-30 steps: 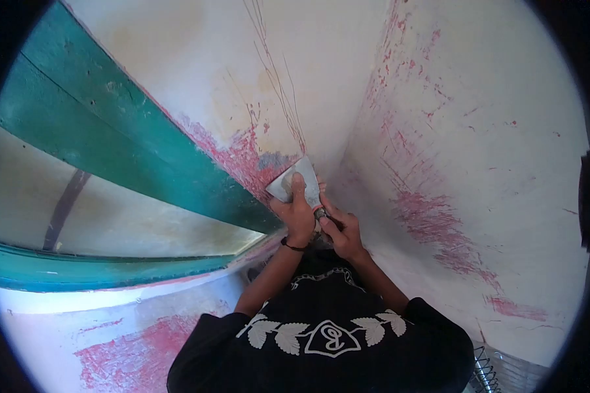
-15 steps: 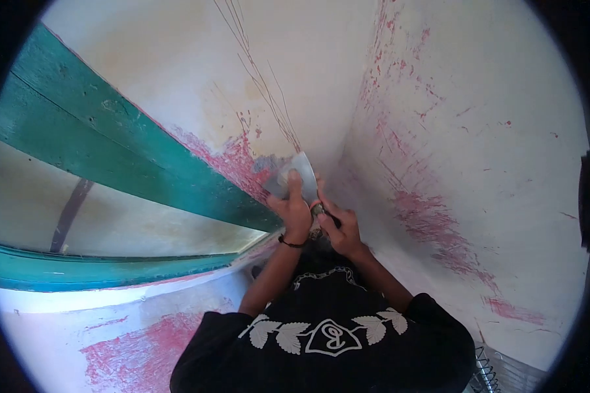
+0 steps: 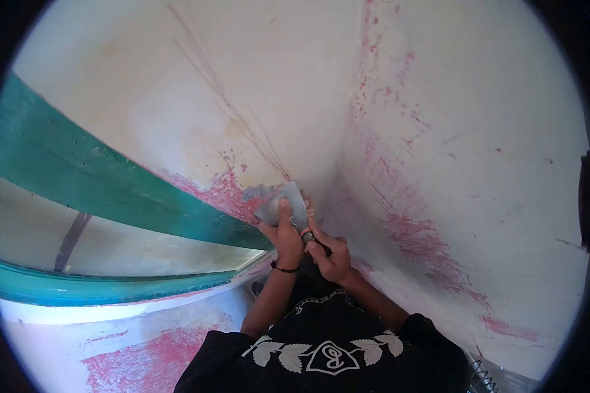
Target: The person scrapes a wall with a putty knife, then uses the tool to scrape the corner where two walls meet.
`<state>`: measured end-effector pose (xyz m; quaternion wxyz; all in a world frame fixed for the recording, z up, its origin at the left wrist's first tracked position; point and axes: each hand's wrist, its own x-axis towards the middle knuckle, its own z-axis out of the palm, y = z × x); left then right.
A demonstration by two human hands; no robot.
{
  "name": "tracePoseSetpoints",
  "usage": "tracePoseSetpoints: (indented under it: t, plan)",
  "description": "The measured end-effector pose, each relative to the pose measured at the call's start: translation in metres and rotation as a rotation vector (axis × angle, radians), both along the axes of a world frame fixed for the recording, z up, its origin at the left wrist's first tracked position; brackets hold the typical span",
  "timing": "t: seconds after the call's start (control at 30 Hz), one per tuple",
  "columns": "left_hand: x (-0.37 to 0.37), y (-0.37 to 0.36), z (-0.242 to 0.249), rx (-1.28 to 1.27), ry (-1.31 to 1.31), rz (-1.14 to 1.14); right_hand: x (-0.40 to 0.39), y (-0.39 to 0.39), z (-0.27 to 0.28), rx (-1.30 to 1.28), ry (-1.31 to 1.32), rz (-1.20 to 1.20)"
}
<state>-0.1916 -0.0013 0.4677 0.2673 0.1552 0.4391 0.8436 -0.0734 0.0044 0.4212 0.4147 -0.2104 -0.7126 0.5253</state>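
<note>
A paint scraper (image 3: 298,203) with a wide, thin metal blade lies against the pale wall, right at the lower end of long reddish scratch lines. My right hand (image 3: 331,260) is wrapped round its dark handle, close below the blade. On the blade's face, one finger of my left hand (image 3: 287,242) presses down, while the thumb points off to the left. The rest of the left hand's fingers are hidden. Beside the blade is a grey patch (image 3: 259,192) bordering a scraped pink area (image 3: 226,193) of wall. A dark bracelet circles my left wrist.
A green painted wooden frame (image 3: 111,170) runs diagonally on the left, ending near my left hand. On the right, another wall (image 3: 491,177) meets this one at a corner and carries pink scraped marks (image 3: 419,236). A wire coil (image 3: 483,376) shows at the bottom right.
The whole view has shifted, so the wall, hands and scraper appear lower and slightly further left. The blade keeps its place at the scratches' lower end, and both hands keep their hold.
</note>
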Motion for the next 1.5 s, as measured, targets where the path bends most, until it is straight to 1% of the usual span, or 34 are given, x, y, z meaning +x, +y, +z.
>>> tracePoseSetpoints:
  t: [0.07, 0.1, 0.17, 0.23, 0.33, 0.43, 0.53, 0.57, 0.67, 0.77, 0.87, 0.97, 1.03, 1.07, 1.13, 1.17, 1.27, 1.33, 1.5]
  plan:
    - [-0.003, -0.002, -0.003, 0.005, 0.002, -0.02, 0.001, -0.001, 0.001, -0.041, 0.022, 0.012]
    - [-0.003, -0.003, -0.004, -0.003, 0.014, -0.017, 0.0, 0.0, -0.003, -0.117, 0.043, 0.042]
    - [-0.004, -0.003, -0.006, -0.027, 0.04, -0.006, 0.0, -0.004, -0.003, -0.142, 0.056, 0.043]
    - [-0.003, -0.002, -0.001, -0.034, 0.046, -0.016, -0.002, -0.006, 0.002, -0.023, 0.045, -0.006]
    - [-0.003, -0.005, -0.001, -0.046, 0.052, -0.006, 0.001, -0.005, 0.003, 0.05, -0.006, -0.017]
    - [-0.003, -0.007, -0.01, -0.005, 0.034, 0.009, -0.001, -0.006, -0.011, -0.029, 0.109, 0.053]
    - [-0.002, -0.003, -0.008, 0.004, 0.072, 0.052, 0.002, -0.006, -0.025, 0.073, 0.055, -0.017]
    - [-0.001, -0.004, -0.006, -0.006, 0.093, 0.075, 0.001, -0.007, -0.028, 0.057, 0.048, -0.034]
    - [0.001, -0.006, 0.015, 0.006, 0.082, -0.006, -0.006, -0.007, -0.011, 0.025, 0.037, -0.075]
    - [-0.001, -0.006, 0.005, -0.035, 0.168, 0.035, -0.003, -0.007, -0.005, 0.015, 0.023, -0.078]
    - [0.006, -0.006, 0.003, -0.055, 0.166, 0.09, 0.0, -0.004, -0.007, 0.04, 0.028, -0.075]
    - [-0.007, 0.002, 0.006, 0.019, 0.122, -0.041, -0.011, 0.005, -0.01, 0.05, 0.062, -0.1]
    - [-0.014, 0.002, 0.005, -0.005, 0.138, -0.058, -0.01, 0.006, 0.009, -0.018, 0.029, -0.071]
    - [-0.015, 0.003, 0.006, -0.013, 0.144, -0.062, -0.006, 0.004, 0.01, 0.047, 0.041, -0.087]
    - [0.002, -0.001, 0.021, -0.071, 0.16, 0.053, -0.005, 0.009, 0.011, 0.191, 0.088, -0.124]
    - [0.008, -0.003, 0.025, -0.1, 0.169, 0.111, -0.003, 0.007, 0.007, 0.168, 0.067, -0.119]
    - [0.006, 0.001, 0.014, -0.032, 0.108, 0.13, -0.003, 0.004, -0.002, 0.085, 0.01, -0.094]
    - [0.0, -0.001, 0.006, -0.04, 0.132, 0.076, 0.001, -0.002, 0.0, -0.008, -0.036, -0.058]
    - [-0.002, 0.0, 0.007, -0.031, 0.069, 0.023, 0.0, -0.002, 0.005, 0.028, 0.001, -0.071]
